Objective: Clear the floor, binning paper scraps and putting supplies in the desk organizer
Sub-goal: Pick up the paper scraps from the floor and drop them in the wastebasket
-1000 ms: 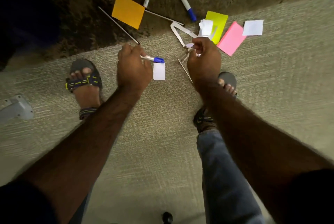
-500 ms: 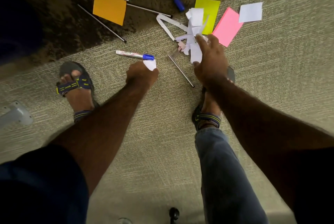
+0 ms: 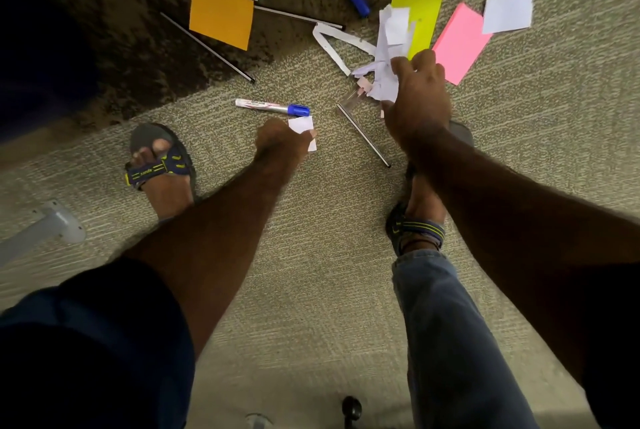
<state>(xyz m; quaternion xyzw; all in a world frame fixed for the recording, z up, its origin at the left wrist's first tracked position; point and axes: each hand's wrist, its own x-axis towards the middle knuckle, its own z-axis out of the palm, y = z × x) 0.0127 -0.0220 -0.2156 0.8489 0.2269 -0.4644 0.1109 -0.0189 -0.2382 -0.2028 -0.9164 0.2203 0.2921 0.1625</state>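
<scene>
Marker point(image 3: 272, 107) barrel print blurred; sandal strap point(image 3: 147, 172) lettering unreadable

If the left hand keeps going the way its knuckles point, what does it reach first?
The left hand, already pinching a small white paper scrap, would likely meet the blue-capped white marker lying crosswise just beyond it, though the height above the carpet is unclear.

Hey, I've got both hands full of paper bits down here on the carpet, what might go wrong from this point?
1. The right hand clutches a loose bundle of white paper scraps; pieces stick out and may drop on the way to a bin.
2. A thin dark metal rod lies right beside the right foot in its sandal; a step could roll on it.
3. The left hand pinches a small white paper square next to the blue-capped white marker, which could get knocked away.
</scene>
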